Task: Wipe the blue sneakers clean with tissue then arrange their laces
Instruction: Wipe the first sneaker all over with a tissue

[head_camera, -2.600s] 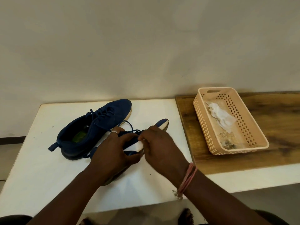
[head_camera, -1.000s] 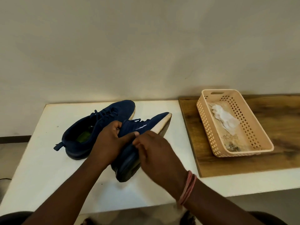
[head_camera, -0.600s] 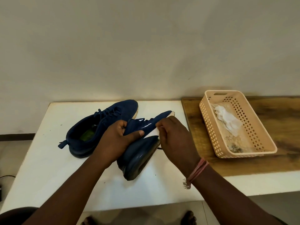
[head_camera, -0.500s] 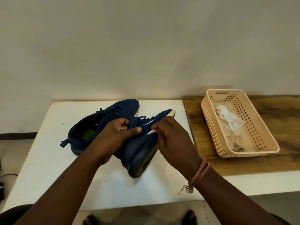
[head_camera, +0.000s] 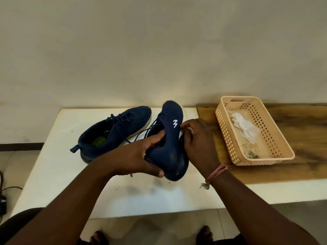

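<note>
Your left hand [head_camera: 139, 156] grips the heel end of one dark blue fabric sneaker [head_camera: 169, 138], lifted off the white tabletop [head_camera: 58, 167] near its back edge, toe pointing away. Your right hand [head_camera: 198, 144] pinches white tissue [head_camera: 180, 137] against its right side. The second blue sneaker [head_camera: 115, 131] rests at the back edge, left of it. A beige perforated plastic basket [head_camera: 228, 138] holding crumpled tissue sits on the wooden board [head_camera: 300, 131], right.

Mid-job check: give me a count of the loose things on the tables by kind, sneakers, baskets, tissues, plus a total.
Blue sneakers: 2, one held up in the hands, one resting on the white table
Peach basket: 1
Crumpled white tissue in the basket: 1
A second tissue may be under the right hand; too hidden to count.
Total: 4
</note>
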